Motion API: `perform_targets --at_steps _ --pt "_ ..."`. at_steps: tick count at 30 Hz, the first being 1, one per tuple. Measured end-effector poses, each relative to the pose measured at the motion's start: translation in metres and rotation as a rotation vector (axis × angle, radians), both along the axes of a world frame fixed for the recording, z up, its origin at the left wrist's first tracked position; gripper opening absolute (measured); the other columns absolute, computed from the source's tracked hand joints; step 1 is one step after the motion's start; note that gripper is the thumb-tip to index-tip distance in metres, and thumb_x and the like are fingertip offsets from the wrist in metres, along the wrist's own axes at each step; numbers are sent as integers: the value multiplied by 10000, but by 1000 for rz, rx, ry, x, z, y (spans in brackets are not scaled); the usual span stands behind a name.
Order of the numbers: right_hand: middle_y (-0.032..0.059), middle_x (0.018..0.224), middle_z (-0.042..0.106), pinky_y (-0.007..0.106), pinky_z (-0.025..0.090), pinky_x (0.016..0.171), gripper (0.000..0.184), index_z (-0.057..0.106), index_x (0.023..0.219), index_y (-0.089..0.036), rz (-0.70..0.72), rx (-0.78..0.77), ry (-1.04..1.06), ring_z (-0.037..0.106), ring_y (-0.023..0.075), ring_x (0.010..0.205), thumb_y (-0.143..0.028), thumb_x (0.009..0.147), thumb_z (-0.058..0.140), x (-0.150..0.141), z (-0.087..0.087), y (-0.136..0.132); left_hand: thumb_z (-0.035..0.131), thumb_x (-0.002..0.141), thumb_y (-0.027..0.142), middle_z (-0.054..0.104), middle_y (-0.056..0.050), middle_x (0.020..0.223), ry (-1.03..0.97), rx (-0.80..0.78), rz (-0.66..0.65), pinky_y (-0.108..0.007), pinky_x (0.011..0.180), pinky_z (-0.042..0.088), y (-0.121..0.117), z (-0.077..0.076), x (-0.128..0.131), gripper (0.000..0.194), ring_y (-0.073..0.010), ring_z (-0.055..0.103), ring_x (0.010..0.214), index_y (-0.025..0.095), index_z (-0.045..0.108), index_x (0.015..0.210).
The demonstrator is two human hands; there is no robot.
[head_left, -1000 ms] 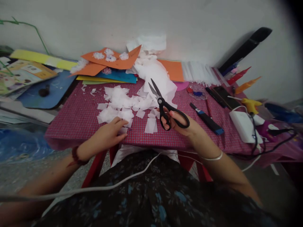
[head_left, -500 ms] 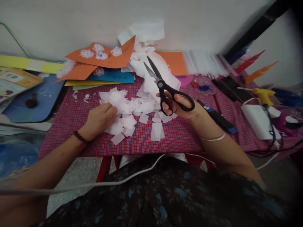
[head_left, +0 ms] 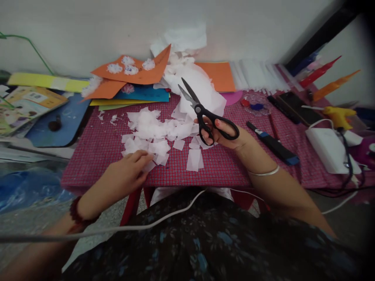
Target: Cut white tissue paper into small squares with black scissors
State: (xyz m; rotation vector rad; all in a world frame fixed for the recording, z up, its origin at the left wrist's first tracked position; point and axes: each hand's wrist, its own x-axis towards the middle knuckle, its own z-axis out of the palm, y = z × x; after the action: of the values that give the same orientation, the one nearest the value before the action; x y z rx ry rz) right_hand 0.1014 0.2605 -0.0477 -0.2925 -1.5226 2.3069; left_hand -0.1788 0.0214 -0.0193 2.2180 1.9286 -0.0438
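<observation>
In my right hand [head_left: 218, 134] is a pair of black-handled scissors [head_left: 199, 111], thumb and fingers through the loops, held above the table with blades slightly apart and pointing up and left. My left hand [head_left: 124, 173] lies low at the table's front edge, thumb and forefinger apart at a small piece of white paper [head_left: 149, 167]. Beside its fingertips is a scattered heap of cut white tissue paper [head_left: 152, 127]. Two overlapping paper strips [head_left: 195, 159] lie between the hands. A larger white sheet pile [head_left: 202, 93] is behind the scissors.
Orange sheets [head_left: 134, 74] with white paper blossoms rest on coloured paper at the back left. To the right are a blue-black cutter knife [head_left: 275, 146], a phone [head_left: 299, 107], a yellow glue gun [head_left: 340, 115] and a white box [head_left: 331, 150] with cables. A white cable [head_left: 164, 220] crosses my lap.
My left hand has moved down and toward me from the heap, its fingers loosening and uncovering more cut paper. The scissors stay in my right hand, nearly still. The view has shifted slightly.
</observation>
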Motion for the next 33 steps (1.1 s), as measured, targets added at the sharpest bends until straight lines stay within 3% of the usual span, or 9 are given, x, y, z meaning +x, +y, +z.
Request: perform_targets --at_steps 5,9,14,17,20,23,25,30,33 --pt "-16 762 634 227 454 533 624 632 1194 -138 -45 27 -73 585 89 596 -616 822 783 -2 -2 0 408 926 182 648 -99 878 -29 51 97 -344 729 494 20 -11 -2 232 -218 638 778 167 618 827" --pt "-15 754 623 230 439 526 633 634 1179 -142 -45 35 -78 569 92 596 -635 810 782 -2 -5 3 500 810 252 645 -46 754 -296 150 266 -282 635 433 54 -4 -37 131 -174 592 683 182 607 782" --pt "-18 765 608 241 426 543 603 626 1191 -146 -16 51 -84 555 95 598 -634 854 737 4 -8 6 578 737 363 575 0 626 -547 5 383 -233 522 378 90 1 -77 196 -131 511 548 173 600 777" --pt "-11 789 611 241 393 521 620 606 1246 -150 15 84 -94 554 102 609 -643 882 697 7 -10 6 579 778 422 615 -14 670 -514 -87 299 -227 532 395 99 3 -92 294 -135 530 577 157 675 863" --pt "-2 793 617 246 393 531 624 604 1264 -153 56 116 -76 552 108 619 -652 896 672 8 -11 5 562 836 405 695 -73 876 -310 5 220 -265 639 469 95 16 -94 418 -177 606 712 137 707 1122" --pt "1 806 624 256 417 566 590 624 1235 -165 42 115 -52 551 107 623 -643 893 684 8 -10 4 504 939 357 657 -140 1200 -113 156 104 -373 886 516 83 30 -76 456 -221 647 906 122 637 1306" --pt "-3 799 622 254 414 561 577 626 1227 -169 39 116 -37 551 104 617 -635 894 690 7 -8 3 517 957 358 635 -170 1262 -124 243 -72 -452 1011 486 74 34 -51 443 -302 619 1123 98 624 1299" --pt "-6 796 605 237 395 511 622 611 1234 -145 34 155 -43 548 95 600 -660 893 679 4 -6 4 564 871 136 588 -105 1441 -119 192 -473 -594 1213 255 54 9 15 488 -340 441 1417 238 608 1346" --pt "-9 779 605 230 361 472 643 606 1244 -140 -2 167 -58 545 94 585 -664 881 690 2 -7 4 512 863 60 696 -105 1192 -44 89 -580 -582 1235 218 54 -7 24 429 -292 585 1226 213 669 1232"
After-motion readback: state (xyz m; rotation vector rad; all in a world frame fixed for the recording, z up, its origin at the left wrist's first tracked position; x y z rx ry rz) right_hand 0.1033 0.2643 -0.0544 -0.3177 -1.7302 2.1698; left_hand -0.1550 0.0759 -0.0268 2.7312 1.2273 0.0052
